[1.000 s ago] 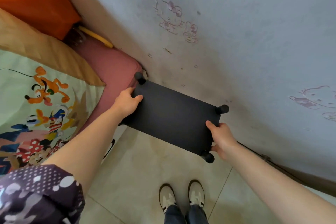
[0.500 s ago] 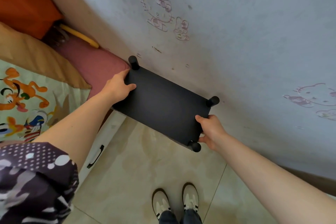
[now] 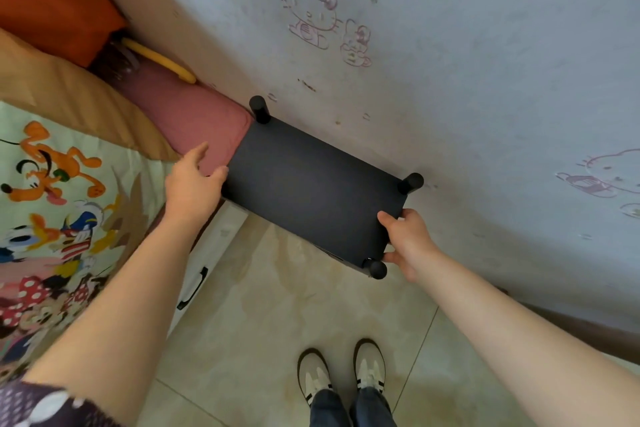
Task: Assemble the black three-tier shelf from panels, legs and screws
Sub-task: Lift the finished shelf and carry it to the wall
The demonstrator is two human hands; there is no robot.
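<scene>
The matte black rectangular shelf stands on the glossy beige floor tiles, hard against the wall — round leg stubs rise at its corners. The right hand grips its right edge; the left hand touches the left edge, fingers loose.

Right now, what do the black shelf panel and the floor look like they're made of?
black shelf panel: probably painted or laminated board, possibly metal; flat, matte, no glare.
floor: looks like glazed ceramic or stone tile; beige marbling, soft sheen, straight grout lines.
</scene>
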